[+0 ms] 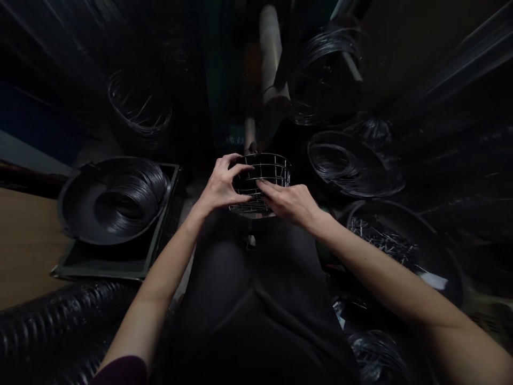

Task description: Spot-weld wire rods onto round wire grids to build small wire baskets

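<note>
A round wire cage (267,170), made of thin rings and upright bars, sits in front of me at the centre of the head view. My left hand (224,184) grips its left side, fingers curled over the rim and round the bars. My right hand (289,202) lies against the cage's lower right, fingers pressed together on the wires. My dark-clothed lap (256,289) is below both hands.
A black basin of coiled wire (116,199) stands on a tray at the left. Shallow dishes of wire rings (352,168) and short wire pieces (395,243) are at the right. More wire coils (138,109) hang behind. A pale tube (271,51) rises at the back.
</note>
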The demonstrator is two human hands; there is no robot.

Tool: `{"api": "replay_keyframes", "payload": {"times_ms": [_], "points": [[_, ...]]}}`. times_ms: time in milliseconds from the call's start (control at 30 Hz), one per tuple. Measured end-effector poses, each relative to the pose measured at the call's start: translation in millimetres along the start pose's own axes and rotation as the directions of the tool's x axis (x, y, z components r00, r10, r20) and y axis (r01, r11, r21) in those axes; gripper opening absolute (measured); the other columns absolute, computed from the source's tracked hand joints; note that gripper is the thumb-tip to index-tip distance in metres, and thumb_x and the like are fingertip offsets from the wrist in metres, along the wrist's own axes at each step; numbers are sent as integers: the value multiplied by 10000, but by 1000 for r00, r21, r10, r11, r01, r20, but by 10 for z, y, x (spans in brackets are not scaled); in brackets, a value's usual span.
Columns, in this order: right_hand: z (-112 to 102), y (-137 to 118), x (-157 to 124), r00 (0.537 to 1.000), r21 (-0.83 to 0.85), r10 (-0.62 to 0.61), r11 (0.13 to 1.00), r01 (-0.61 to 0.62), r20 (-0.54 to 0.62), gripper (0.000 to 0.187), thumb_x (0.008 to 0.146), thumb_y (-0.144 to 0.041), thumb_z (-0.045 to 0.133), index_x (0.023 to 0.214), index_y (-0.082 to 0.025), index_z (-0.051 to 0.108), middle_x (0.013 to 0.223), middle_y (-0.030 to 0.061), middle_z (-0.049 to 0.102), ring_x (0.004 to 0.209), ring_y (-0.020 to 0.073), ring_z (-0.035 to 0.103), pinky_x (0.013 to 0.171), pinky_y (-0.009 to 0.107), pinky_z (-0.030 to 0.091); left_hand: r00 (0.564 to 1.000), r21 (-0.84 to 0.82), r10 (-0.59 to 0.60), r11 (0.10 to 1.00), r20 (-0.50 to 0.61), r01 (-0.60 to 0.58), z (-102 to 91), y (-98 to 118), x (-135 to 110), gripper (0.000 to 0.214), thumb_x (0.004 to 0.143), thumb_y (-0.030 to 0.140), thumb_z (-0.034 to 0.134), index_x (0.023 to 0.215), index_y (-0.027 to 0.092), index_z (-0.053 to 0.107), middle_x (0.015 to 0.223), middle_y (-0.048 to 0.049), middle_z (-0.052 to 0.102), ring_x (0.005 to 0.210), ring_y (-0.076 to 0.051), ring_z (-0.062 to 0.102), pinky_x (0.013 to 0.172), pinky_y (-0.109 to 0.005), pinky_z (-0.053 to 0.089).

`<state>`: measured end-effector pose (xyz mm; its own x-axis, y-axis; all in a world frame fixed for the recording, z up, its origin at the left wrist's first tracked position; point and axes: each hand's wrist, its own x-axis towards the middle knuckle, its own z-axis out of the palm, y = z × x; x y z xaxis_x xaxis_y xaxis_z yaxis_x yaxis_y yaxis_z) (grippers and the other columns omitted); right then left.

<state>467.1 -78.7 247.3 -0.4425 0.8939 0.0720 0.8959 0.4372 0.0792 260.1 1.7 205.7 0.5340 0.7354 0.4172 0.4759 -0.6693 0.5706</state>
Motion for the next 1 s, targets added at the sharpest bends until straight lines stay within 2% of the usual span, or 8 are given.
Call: {"api": "replay_keyframes", "payload": {"times_ms": [333, 767, 900, 1000], "points": [[95, 177, 67, 990, -35, -69, 997, 65, -124, 374, 955, -193, 492, 1300, -235, 629, 1247, 37, 661, 750, 185, 721, 501, 261, 415, 1000, 14, -7, 1000, -17, 7, 34, -27, 106, 674, 584, 283, 866, 1205, 236, 609, 1348, -117, 447, 1282, -332, 444, 1096, -531, 411], [77, 238, 238, 991, 14, -51, 999, 53, -121, 384, 958, -197, 462, 1292, -256, 643, 1251, 34, 660, 765, 189, 716, 502, 262, 417, 999, -18, -35, 999, -19, 35, -16, -144, 213, 690, 572, 290, 865, 1210, 249, 606, 1335, -101, 464, 1269, -330, 459, 1081, -516, 426], [122, 255, 212, 979, 62, -41, 997, 55, -200, 350, 989, -237, 469, 1294, -252, 640, 1232, 30, 676, 762, 172, 712, 519, 247, 423, 999, -62, -35, 997, -3, 35, -21, -192, 234, 686, 579, 397, 870, 1193, 240, 607, 1280, -91, 507, 1241, -313, 494, 1080, -490, 430], [161, 256, 172, 960, 123, 27, 992, 7, -278, 322, 1009, -261, 459, 1267, -257, 651, 1226, 24, 687, 842, 155, 706, 589, 229, 458, 999, -70, -47, 997, -18, 46, -31, -214, 256, 702, 557, 432, 881, 1172, 230, 612, 1274, -92, 510, 1223, -306, 510, 1078, -483, 435]]}}
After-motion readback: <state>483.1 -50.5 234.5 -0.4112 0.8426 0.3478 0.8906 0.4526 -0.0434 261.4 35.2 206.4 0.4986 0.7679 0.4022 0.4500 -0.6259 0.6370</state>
